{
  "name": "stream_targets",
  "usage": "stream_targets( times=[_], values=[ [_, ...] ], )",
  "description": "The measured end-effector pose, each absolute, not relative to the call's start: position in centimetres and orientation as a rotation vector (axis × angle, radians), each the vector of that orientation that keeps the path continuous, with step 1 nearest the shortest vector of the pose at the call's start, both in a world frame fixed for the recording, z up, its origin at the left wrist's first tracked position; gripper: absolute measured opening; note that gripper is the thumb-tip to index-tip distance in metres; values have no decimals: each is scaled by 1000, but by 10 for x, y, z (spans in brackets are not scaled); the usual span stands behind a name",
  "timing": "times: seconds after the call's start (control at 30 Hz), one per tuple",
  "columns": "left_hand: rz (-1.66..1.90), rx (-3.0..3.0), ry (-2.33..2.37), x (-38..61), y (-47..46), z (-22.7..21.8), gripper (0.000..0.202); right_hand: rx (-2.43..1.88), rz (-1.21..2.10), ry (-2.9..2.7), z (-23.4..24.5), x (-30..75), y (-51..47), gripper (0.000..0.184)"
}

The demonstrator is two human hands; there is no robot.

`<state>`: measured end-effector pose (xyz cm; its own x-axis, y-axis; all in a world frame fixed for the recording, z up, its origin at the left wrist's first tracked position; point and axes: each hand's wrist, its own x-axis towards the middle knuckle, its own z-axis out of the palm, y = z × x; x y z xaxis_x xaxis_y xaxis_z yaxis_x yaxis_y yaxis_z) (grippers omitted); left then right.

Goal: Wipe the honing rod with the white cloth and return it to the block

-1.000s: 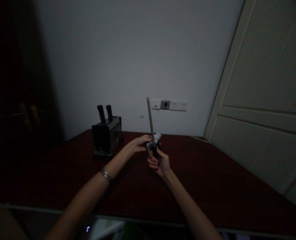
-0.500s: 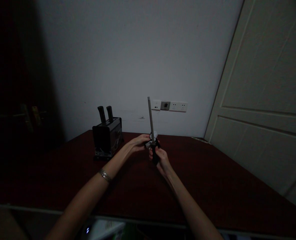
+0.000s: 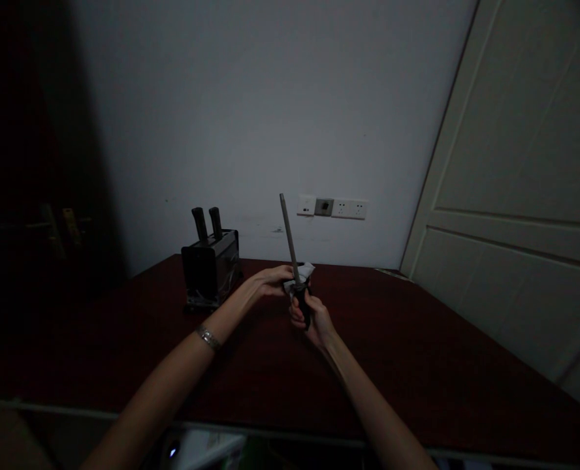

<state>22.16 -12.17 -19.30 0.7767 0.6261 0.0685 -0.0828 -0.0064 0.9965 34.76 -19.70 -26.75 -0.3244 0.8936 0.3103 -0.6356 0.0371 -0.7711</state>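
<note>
In my right hand point(image 3: 314, 318) is the black handle of a sharpening steel point(image 3: 290, 238), its long thin grey rod pointing up and slightly left. My left hand point(image 3: 274, 279) is closed on a crumpled white cloth or tissue point(image 3: 306, 271) just behind the base of the rod, where a dark part also shows. I cannot tell whether the cloth touches the rod. To the left stands a black and silver knife block point(image 3: 216, 267) with two black handles point(image 3: 206, 223) sticking up from its top.
A dark red table point(image 3: 392, 352) spreads under my arms. Wall sockets point(image 3: 341, 208) sit on the wall behind. A pale panelled door point(image 3: 515, 196) stands along the right, and a white object point(image 3: 211, 447) lies below the table's front edge.
The rod of the sharpening steel has tilted further left, and its handle has dropped slightly in my right hand. More of the white cloth shows behind it. The knife block has not moved.
</note>
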Motion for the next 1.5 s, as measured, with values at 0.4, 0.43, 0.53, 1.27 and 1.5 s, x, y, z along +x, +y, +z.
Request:
stream_targets(
  times=[0.4,0.43,0.53,1.27,1.5],
  values=[
    [880,1351,505,239,-120,-198,16,-225,1661,-1124,-265,351,-198,33],
    [955,1330,517,237,-120,-198,15,-241,1620,-1122,-264,351,-197,33],
    [1120,1271,570,227,-120,-197,18,-361,1415,-1098,-264,350,-195,33],
    [856,1230,511,244,-146,-197,16,-774,539,-1128,-270,353,-188,32],
    [775,1237,433,240,-140,-201,23,-728,698,-1109,-268,353,-188,37]
  ],
)
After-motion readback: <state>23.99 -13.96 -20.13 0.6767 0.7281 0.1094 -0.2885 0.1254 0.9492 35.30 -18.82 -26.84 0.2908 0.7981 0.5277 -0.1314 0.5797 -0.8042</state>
